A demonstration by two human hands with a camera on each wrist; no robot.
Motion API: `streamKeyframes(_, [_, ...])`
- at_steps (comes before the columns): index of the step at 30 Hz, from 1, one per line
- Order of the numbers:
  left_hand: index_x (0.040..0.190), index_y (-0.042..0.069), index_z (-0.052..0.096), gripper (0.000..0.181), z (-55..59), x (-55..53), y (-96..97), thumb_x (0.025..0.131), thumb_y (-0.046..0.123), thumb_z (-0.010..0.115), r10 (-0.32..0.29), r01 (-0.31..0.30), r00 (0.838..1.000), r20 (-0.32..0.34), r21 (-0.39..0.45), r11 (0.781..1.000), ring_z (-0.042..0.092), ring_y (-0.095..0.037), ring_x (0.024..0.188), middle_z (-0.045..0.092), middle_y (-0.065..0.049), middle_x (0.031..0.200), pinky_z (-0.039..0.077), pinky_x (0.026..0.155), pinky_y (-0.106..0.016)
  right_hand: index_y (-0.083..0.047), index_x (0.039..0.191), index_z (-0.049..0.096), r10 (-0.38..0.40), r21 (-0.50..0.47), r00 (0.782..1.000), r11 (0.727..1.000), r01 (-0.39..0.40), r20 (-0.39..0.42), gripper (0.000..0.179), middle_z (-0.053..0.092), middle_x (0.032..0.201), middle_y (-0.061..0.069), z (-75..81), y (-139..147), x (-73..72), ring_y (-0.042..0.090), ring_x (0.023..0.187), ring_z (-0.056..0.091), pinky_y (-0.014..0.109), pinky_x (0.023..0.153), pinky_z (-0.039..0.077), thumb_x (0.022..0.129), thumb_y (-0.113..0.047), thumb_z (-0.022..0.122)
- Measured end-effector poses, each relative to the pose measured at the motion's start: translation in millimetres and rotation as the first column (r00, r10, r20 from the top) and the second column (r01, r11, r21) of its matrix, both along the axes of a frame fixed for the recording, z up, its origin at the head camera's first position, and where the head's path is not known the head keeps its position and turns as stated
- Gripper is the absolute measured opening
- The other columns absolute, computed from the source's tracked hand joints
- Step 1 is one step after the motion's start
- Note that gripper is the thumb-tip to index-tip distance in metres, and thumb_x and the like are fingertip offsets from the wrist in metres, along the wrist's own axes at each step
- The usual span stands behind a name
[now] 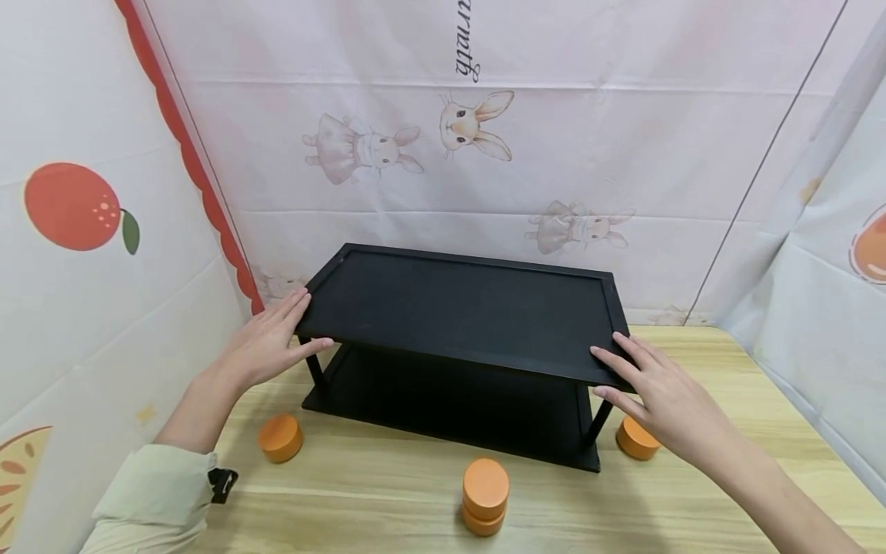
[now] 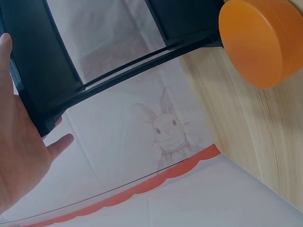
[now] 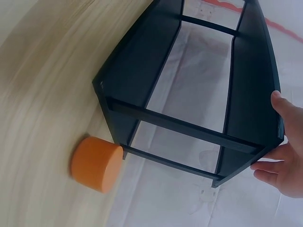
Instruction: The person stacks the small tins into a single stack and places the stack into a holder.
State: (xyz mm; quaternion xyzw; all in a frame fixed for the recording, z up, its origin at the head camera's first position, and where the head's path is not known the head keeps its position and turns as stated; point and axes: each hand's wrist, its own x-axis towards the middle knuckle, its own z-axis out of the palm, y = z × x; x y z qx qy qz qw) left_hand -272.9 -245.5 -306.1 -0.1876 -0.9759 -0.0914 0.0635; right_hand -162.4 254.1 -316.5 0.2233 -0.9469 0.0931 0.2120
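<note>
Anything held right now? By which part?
Black rack, by its top tier: left hand at the left end, right hand at the right end.

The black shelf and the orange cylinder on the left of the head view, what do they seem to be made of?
Black shelf: perhaps painted wood or plastic, with a matte finish; its dull, even black shows no grain. Orange cylinder: probably painted wood or plastic, smooth and satin, judging by its uniform colour and soft sheen.

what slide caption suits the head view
Left grip and right grip at opposite ends of a black two-tier shelf, orange cylinders nearby.
</note>
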Motion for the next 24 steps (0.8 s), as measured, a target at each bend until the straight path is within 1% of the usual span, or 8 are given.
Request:
streamKeyframes(6, [0.144, -0.004, 0.015, 0.093, 0.5, 1.4, 0.9, 0.086, 0.063, 0.044, 0.005, -0.005, 1.000, 0.000, 0.009, 1.000, 0.010, -0.038, 0.134, 0.008, -0.020, 0.150, 0.011, 0.106, -0.055, -0.011, 0.130, 0.052, 0.017, -0.003, 0.999, 1.000, -0.017, -0.042, 0.052, 0.041, 0.135, 0.023, -1.1, -0.3, -1.4, 0.044, 0.119, 0.038, 0.059, 0.089, 0.037, 0.087, -0.039, 0.061])
streamKeyframes(13, [0.144, -0.003, 0.015, 0.092, 0.2, 0.5, 2.9, 0.086, 0.062, 0.045, 0.003, -0.003, 1.000, -0.009, 0.022, 1.000, 0.010, -0.038, 0.134, 0.008, -0.020, 0.150, 0.012, 0.105, -0.055, -0.012, 0.132, 0.050, 0.005, -0.001, 1.000, 1.000, -0.005, -0.014, 0.053, 0.039, 0.137, 0.022, 0.3, 2.4, -3.1, 0.045, 0.119, 0.037, 0.060, 0.088, 0.037, 0.088, -0.039, 0.060])
streamKeyframes(18, [0.144, -0.004, 0.016, 0.093, 1.3, 0.3, 3.9, 0.086, 0.063, 0.045, 0.004, -0.003, 1.000, -0.023, 0.027, 1.000, 0.011, -0.038, 0.134, 0.011, -0.021, 0.149, 0.012, 0.105, -0.055, -0.012, 0.132, 0.050, 0.001, 0.003, 1.000, 1.000, -0.001, -0.013, 0.053, 0.038, 0.137, 0.022, 2.2, 3.7, -4.5, 0.045, 0.120, 0.037, 0.060, 0.088, 0.037, 0.088, -0.040, 0.059])
streamKeyframes(24, [0.143, -0.005, 0.017, 0.092, 0.0, 3.9, 4.4, 0.086, 0.061, 0.047, 0.014, -0.014, 1.000, -0.021, 0.018, 1.000, 0.013, -0.039, 0.133, 0.014, -0.023, 0.148, 0.013, 0.105, -0.055, -0.013, 0.134, 0.048, -0.002, 0.007, 1.000, 1.000, 0.002, 0.026, 0.054, 0.036, 0.139, 0.022, 2.1, 4.1, -4.6, 0.044, 0.122, 0.035, 0.060, 0.090, 0.035, 0.089, -0.041, 0.058])
